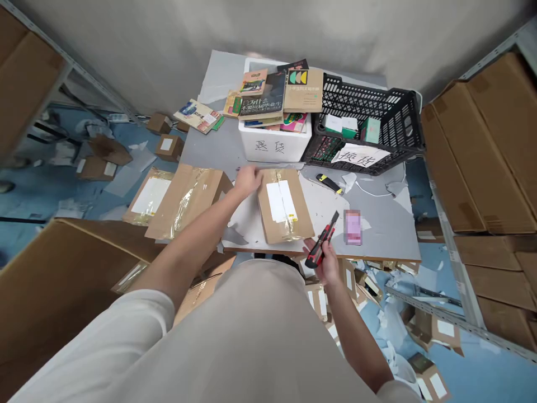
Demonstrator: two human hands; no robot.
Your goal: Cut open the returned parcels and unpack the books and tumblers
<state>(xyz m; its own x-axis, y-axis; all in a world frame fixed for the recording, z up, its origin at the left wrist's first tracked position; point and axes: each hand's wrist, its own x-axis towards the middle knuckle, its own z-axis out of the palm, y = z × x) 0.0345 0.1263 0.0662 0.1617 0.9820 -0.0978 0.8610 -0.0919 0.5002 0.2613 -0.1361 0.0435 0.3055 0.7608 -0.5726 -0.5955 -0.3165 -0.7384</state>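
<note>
In the middle of the table lies a taped cardboard box (274,221) with a white label on top. At its far left corner is my left hand (249,181), its fingers curled against the box's edge. My right hand (328,266) is closed around a red and black box cutter (319,251), blade extended and pointing away from me. Its fingertips are by the box's near right corner. A second, black and yellow box cutter (329,183) rests farther back. To the left sits a larger taped carton (191,196) with another labelled parcel (149,196) beside it.
At the back, a white foam box (272,146) is heaped with books (304,92). Beside it a black plastic crate (377,115) holds small boxes. A pink blurred object (353,227) lies at the right. Stacked cartons (482,151) flank the table; opened boxes litter the blue floor.
</note>
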